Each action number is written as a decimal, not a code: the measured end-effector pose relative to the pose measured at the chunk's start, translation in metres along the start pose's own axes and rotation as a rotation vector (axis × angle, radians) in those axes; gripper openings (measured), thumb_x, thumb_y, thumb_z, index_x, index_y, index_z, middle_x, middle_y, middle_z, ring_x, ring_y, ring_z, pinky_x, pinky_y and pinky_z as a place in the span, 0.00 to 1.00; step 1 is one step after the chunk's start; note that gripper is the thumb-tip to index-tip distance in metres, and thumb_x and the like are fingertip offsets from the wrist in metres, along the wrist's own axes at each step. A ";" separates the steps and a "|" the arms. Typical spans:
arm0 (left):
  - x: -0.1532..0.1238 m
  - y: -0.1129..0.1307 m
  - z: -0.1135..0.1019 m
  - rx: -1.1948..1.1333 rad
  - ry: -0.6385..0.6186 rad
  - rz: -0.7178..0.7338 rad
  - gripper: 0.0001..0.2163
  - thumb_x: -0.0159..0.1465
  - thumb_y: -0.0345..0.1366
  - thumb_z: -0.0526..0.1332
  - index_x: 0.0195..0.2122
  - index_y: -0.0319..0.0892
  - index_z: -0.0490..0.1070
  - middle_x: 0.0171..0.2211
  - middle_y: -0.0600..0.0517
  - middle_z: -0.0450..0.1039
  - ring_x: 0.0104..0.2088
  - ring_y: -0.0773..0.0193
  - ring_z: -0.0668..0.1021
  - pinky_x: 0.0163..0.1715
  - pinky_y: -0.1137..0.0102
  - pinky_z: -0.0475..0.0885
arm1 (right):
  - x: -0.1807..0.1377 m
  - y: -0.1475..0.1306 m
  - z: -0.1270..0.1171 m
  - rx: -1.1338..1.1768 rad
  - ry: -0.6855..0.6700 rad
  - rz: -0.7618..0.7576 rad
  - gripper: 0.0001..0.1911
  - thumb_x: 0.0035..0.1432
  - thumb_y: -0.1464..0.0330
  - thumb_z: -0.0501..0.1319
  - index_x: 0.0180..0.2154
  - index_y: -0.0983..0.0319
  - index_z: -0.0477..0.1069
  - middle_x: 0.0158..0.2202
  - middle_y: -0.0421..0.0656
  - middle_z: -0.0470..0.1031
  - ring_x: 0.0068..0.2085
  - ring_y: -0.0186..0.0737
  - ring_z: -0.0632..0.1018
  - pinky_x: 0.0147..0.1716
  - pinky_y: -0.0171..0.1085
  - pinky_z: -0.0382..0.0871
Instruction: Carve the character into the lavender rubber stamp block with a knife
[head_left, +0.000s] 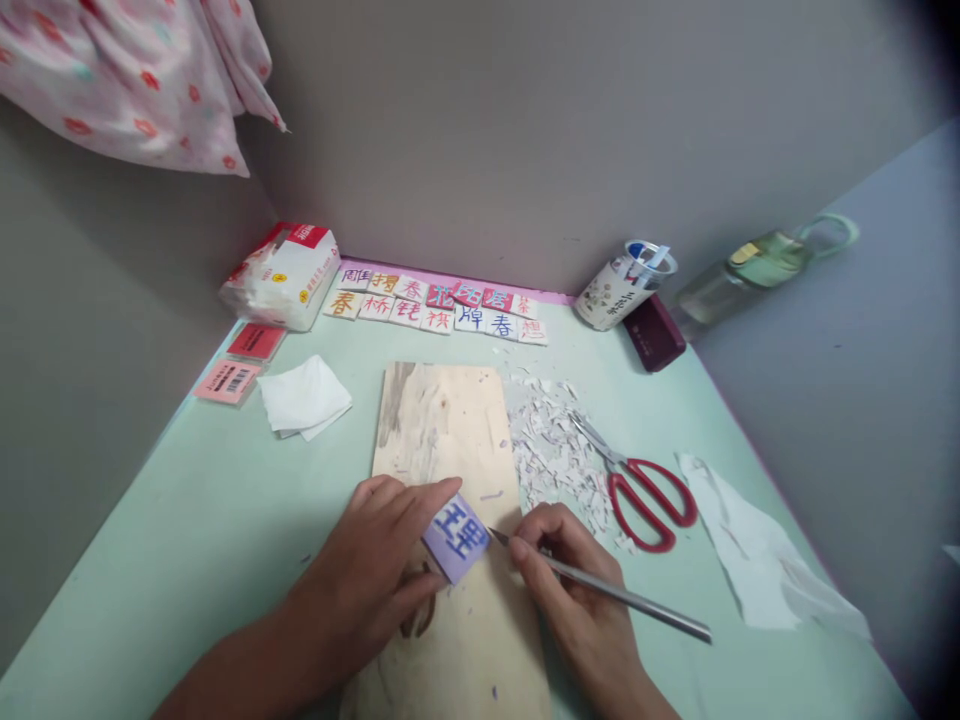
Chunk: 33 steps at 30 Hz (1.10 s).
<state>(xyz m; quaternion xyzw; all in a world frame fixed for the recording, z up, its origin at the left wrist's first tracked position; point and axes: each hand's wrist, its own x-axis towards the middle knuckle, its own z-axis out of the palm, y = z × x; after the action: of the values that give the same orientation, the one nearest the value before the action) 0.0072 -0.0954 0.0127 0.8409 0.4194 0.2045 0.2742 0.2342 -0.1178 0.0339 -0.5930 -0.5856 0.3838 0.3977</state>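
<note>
My left hand [375,570] pinches a small lilac square block [456,537] bearing a blue carved character, holding it on a pale wooden board [442,430]. My right hand [577,590] grips a thin metal carving knife [615,592] like a pen. Its tip touches the block's right edge. Both hands rest on the lower half of the board.
A heap of white shavings [551,450] and red-handled scissors [637,485] lie right of the board. Two rows of carved character tiles [439,300] line the back wall, with a tissue pack [281,275], folded tissue [304,398], cup [622,285], bottle [750,265] and crumpled paper [757,560].
</note>
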 end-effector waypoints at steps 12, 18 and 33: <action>0.005 0.014 0.009 0.090 0.085 -0.079 0.29 0.48 0.43 0.80 0.42 0.45 0.63 0.44 0.50 0.69 0.43 0.51 0.71 0.44 0.56 0.66 | -0.002 -0.001 0.001 0.018 0.031 0.028 0.13 0.65 0.63 0.61 0.28 0.60 0.68 0.24 0.37 0.68 0.25 0.34 0.69 0.24 0.32 0.61; -0.002 0.002 0.002 0.018 0.022 0.001 0.32 0.45 0.37 0.81 0.45 0.46 0.63 0.55 0.47 0.66 0.54 0.47 0.69 0.54 0.53 0.63 | -0.001 -0.002 0.001 0.018 0.029 0.035 0.13 0.64 0.64 0.61 0.28 0.60 0.68 0.23 0.37 0.68 0.24 0.33 0.68 0.23 0.32 0.60; 0.004 0.014 0.019 -0.066 -0.022 0.086 0.38 0.61 0.25 0.68 0.67 0.45 0.48 0.65 0.46 0.65 0.71 0.54 0.57 0.72 0.47 0.52 | -0.004 -0.001 0.005 0.119 0.071 0.057 0.14 0.64 0.61 0.64 0.28 0.61 0.70 0.24 0.37 0.70 0.25 0.33 0.70 0.24 0.29 0.66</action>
<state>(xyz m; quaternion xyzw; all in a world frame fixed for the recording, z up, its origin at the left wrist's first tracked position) 0.0289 -0.1049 0.0075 0.8508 0.3729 0.2207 0.2972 0.2294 -0.1218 0.0334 -0.5980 -0.5302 0.4078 0.4416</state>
